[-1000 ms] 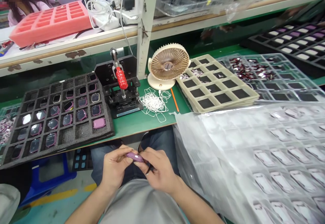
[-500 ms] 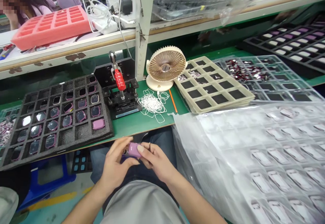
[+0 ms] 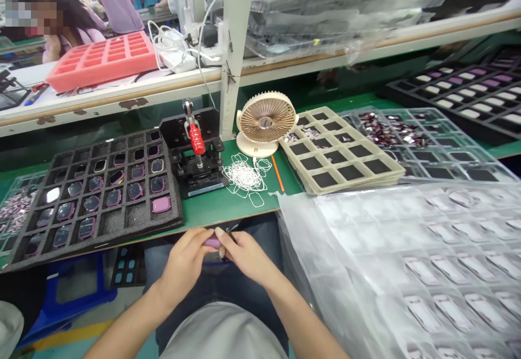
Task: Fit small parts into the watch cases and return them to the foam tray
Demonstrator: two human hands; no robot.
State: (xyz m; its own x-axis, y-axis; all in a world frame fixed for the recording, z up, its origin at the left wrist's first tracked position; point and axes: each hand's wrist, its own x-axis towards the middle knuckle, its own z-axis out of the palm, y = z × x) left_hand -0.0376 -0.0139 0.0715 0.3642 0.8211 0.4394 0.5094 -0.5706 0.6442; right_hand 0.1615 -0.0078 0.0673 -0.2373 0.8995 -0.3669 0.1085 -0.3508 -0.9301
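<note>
Over my lap, just off the bench's front edge, a purple watch case point(image 3: 212, 241) is held between my two hands, its narrow side turned toward me. My left hand point(image 3: 188, 254) is closed on its left end, thumb below and fingers over the top. The fingertips of my right hand point(image 3: 246, 256) press at its right end. A thin dark tool point(image 3: 231, 234) sticks out from the right fingers; its kind is too small to make out. My fingers cover much of the case. Left of my hands, a black foam tray point(image 3: 122, 220) holds several purple watch cases.
A black press with a red handle point(image 3: 196, 139) stands behind my hands. Beside it are a pile of white ring gaskets point(image 3: 245, 177), an orange stick point(image 3: 278, 173) and a beige fan point(image 3: 266, 120). Plastic-covered trays point(image 3: 366, 228) fill the right. A person point(image 3: 69, 22) sits across the shelf.
The purple case has turned from showing its flat face to showing its side. My left fingers have closed in on it, and both hands are nearer together. The view has tilted up slightly.
</note>
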